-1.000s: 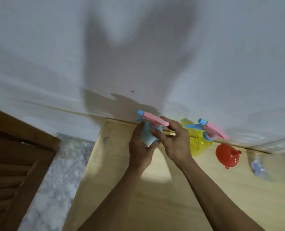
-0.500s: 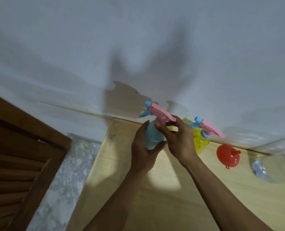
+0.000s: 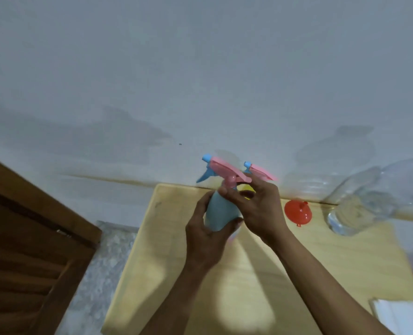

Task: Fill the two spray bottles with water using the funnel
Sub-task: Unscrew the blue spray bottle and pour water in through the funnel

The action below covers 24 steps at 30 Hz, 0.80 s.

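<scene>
Spray bottle in pale blue (image 3: pixel 221 213), with a pink trigger head and a blue nozzle, sits upright in our two hands above the far end of the pale wooden worktop (image 3: pixel 345 262). Our left hand (image 3: pixel 206 238) has its grip closed round the smooth, rounded body, thumb on one side and fingers on the other. Our right hand (image 3: pixel 258 209) pinches the pink neck collar with thumb and forefinger, the remaining fingers spread loose. Behind the right hand we see only the pink-and-blue head and a sliver of yellow of the second spray bottle (image 3: pixel 261 174). A round red plastic funnel (image 3: pixel 298 212) lies on the worktop to the right, and beyond it a clear, ribbed plastic bottle (image 3: pixel 370 201) leans against the white wall. We can read no labels; the picture is blurred.
</scene>
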### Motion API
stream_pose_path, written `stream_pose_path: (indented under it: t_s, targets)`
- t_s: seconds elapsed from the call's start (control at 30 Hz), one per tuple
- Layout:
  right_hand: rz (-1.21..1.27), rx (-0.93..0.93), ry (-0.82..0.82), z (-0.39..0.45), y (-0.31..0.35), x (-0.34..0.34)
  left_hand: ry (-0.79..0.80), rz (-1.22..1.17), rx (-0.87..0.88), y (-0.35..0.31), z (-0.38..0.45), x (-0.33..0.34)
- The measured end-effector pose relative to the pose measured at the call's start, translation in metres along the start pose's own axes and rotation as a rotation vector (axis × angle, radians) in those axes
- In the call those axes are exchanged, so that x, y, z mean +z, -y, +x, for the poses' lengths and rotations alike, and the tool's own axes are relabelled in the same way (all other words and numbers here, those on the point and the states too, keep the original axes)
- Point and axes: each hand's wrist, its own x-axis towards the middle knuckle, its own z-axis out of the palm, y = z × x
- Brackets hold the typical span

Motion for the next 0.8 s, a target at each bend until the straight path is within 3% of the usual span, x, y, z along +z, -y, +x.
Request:
stream_pose_path:
  t_s: [0.27,0.43,0.63,0.8]
  targets:
    - [-0.067,-0.079,-0.005,-0.052,0.034,-0.034,0.205,-0.091,0.000,-0.035,-0.044,-0.007]
    - [0.026,-0.075,0.047,-0.094,0.054,-0.036,0.295,-0.151,-0.028,-0.056,-0.078,-0.035]
    - [0.183,-0.077,-0.201,-0.158,0.064,-0.012,0.274,-0.114,0.029,-0.064,-0.124,-0.061]
    - [0.177,-0.075,-0.196,-0.211,0.070,-0.009,0.315,-0.181,-0.016,-0.069,-0.172,-0.076]
